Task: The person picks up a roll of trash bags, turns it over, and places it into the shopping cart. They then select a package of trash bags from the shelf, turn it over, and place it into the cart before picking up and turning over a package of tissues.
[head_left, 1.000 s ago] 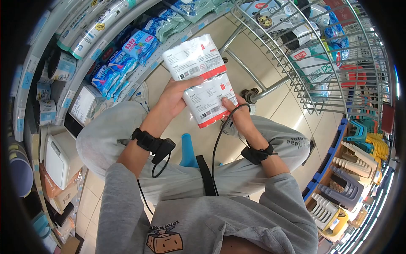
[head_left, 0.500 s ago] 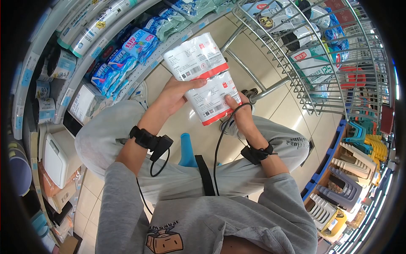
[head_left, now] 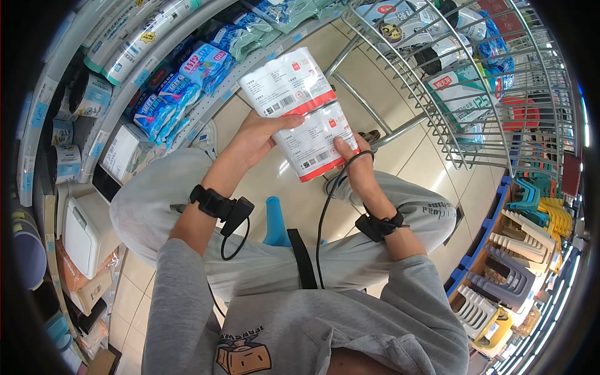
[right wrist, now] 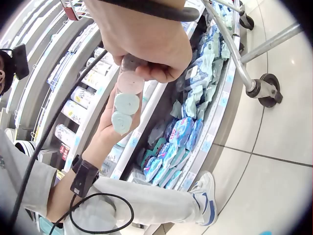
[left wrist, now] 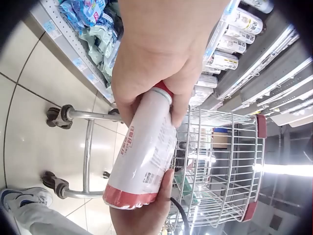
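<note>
Two white plastic-wrapped packs of rolls with red bands are held end to end before the seated person: an upper pack (head_left: 287,75) and a lower pack (head_left: 317,140), small print facing up. My left hand (head_left: 257,136) grips them at their left side, thumb lying on the seam where they meet. At the lower right corner, my right hand (head_left: 356,165) pinches the lower pack with its thumb on the printed face. In the right wrist view, round pink and pale green roll ends (right wrist: 126,104) show through clear wrap.
A wire shopping cart (head_left: 431,81) loaded with goods stands ahead right. Shelves (head_left: 219,87) with blue packets run along the left. Plastic stools (head_left: 509,269) are stacked at the right. A blue object (head_left: 275,222) shows between the legs, and a black cable (head_left: 320,231) hangs from the right hand.
Both packs have shifted slightly up and to the right, with the hands following a little. The hold on them looks the same.
</note>
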A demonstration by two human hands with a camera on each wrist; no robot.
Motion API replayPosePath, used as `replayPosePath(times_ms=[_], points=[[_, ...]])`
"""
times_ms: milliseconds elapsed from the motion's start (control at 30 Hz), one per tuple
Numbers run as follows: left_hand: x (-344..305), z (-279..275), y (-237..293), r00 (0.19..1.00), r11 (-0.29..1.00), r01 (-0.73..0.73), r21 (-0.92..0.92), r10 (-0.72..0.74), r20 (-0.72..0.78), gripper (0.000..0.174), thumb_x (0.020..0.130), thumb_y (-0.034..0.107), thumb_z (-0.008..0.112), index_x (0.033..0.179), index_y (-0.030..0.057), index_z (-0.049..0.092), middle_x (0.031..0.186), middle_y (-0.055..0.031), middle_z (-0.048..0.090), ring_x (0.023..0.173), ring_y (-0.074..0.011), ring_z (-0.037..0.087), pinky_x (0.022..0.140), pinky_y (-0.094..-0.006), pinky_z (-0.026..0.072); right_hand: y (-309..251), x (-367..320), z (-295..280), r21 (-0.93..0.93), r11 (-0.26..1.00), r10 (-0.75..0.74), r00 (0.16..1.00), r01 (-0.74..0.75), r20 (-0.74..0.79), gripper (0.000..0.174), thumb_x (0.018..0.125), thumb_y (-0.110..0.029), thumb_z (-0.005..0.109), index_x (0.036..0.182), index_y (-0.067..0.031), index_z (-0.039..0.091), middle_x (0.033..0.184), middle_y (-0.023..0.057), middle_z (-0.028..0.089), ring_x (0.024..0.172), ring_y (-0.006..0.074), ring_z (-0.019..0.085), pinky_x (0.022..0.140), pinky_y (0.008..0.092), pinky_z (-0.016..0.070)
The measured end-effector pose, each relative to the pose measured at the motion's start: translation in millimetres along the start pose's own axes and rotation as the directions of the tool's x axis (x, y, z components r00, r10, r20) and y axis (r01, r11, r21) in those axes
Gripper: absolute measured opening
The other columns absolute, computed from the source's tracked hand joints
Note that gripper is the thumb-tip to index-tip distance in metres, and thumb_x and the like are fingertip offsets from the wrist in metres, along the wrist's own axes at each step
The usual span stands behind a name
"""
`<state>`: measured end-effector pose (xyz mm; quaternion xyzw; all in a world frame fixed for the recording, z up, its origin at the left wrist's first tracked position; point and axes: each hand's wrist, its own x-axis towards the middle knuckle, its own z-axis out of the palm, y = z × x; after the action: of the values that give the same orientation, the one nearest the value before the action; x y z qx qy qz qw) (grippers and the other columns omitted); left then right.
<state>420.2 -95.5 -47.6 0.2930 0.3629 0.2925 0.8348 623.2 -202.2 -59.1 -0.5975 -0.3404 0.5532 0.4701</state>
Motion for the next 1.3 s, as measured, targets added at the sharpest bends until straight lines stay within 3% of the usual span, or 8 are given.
replayPosePath(times_ms=[100,433,500,633,700,833,933,1300], points=[[1,-1,-1,1.0,1.0,0.007,-0.002,-0.007,-0.001,0.051,0.08,0.003,0.073,0.126,0.0025,0.052,0.119,-0.0104,0.062,0.108,-0.0214,0.062,0.09,-0.0365,0.0522,0,0,3,0.032,0.999,0.002,1.0,-0.002,-0.018,0.045,0.09,-0.036,0.064,0.114,0.0013,0.058,0.085,0.0001,0.062,0.069,0.0048,0.056,0.055,0.0182,0.0408],[1,-1,-2,1.0,1.0,-0.009,-0.008,0.009,0.014,0.051,0.082,0.005,0.071,0.128,0.0025,0.05,0.12,-0.0107,0.061,0.11,-0.0216,0.06,0.092,-0.0364,0.051,3,2,1,0.051,0.998,0.028,0.999,-0.026,-0.037,0.041,0.092,-0.033,0.064,0.114,0.0012,0.058,0.082,-0.0003,0.063,0.064,0.0042,0.055,0.053,0.0176,0.0405],[1,-1,-2,1.0,1.0,-0.001,-0.009,0.001,0.009,0.053,0.081,0.004,0.072,0.128,0.0016,0.049,0.122,-0.0118,0.06,0.111,-0.0225,0.06,0.093,-0.0368,0.0509,5,3,-1,0.047,0.995,0.089,0.995,-0.088,-0.033,0.046,0.092,-0.03,0.063,0.121,0.0042,0.057,0.093,0.0042,0.066,0.077,0.0078,0.058,0.065,0.0216,0.046],[3,-5,-7,1.0,1.0,-0.019,0.0,0.019,0.022,0.05,0.082,0.006,0.071,0.127,0.0021,0.05,0.12,-0.0116,0.06,0.11,-0.0226,0.06,0.093,-0.0375,0.0503,5,3,2,0.111,0.992,0.066,0.998,-0.066,0.01,0.047,0.092,-0.029,0.064,0.123,0.005,0.056,0.096,0.0045,0.066,0.081,0.0079,0.058,0.068,0.0216,0.046],[4,-6,-7,1.0,1.0,-0.006,0.004,0.006,0.026,0.05,0.082,0.006,0.071,0.127,0.0021,0.05,0.121,-0.0118,0.06,0.111,-0.0227,0.06,0.093,-0.0376,0.0502,2,3,6,0.113,0.992,0.065,0.998,-0.062,-0.023,0.037,0.094,-0.031,0.061,0.11,0.0027,0.058,0.079,0.0007,0.062,0.062,0.0048,0.055,0.051,0.0181,0.041],[3,-5,-5,1.0,1.0,0.018,0.018,-0.018,0.017,0.051,0.082,0.006,0.071,0.128,0.0021,0.049,0.121,-0.0117,0.06,0.111,-0.0227,0.059,0.094,-0.0378,0.0501,5,4,3,0.111,0.991,0.079,0.996,-0.074,-0.037,0.037,0.094,-0.03,0.061,0.11,0.0033,0.058,0.079,0.001,0.062,0.062,0.005,0.055,0.052,0.018,0.0411],[4,-6,-8,1.0,1.0,0.011,0.015,-0.011,0.02,0.052,0.082,0.006,0.071,0.129,0.0023,0.048,0.121,-0.0115,0.059,0.111,-0.0226,0.059,0.093,-0.0374,0.0502,9,5,-2,0.093,0.987,0.132,0.991,-0.129,-0.025,0.045,0.093,-0.027,0.063,0.123,0.0044,0.056,0.09,0.0034,0.064,0.072,0.007,0.056,0.059,0.0212,0.0431],[7,-9,-12,1.0,1.0,0.018,0.023,-0.019,0.013,0.052,0.082,0.008,0.071,0.129,0.0021,0.048,0.121,-0.0115,0.06,0.11,-0.0222,0.06,0.093,-0.0371,0.0503,12,8,2,0.095,0.992,0.092,0.995,-0.087,-0.046,0.041,0.093,-0.028,0.062,0.118,0.0035,0.059,0.079,0.0017,0.061,0.062,0.006,0.051,0.05,0.0213,0.0387]])
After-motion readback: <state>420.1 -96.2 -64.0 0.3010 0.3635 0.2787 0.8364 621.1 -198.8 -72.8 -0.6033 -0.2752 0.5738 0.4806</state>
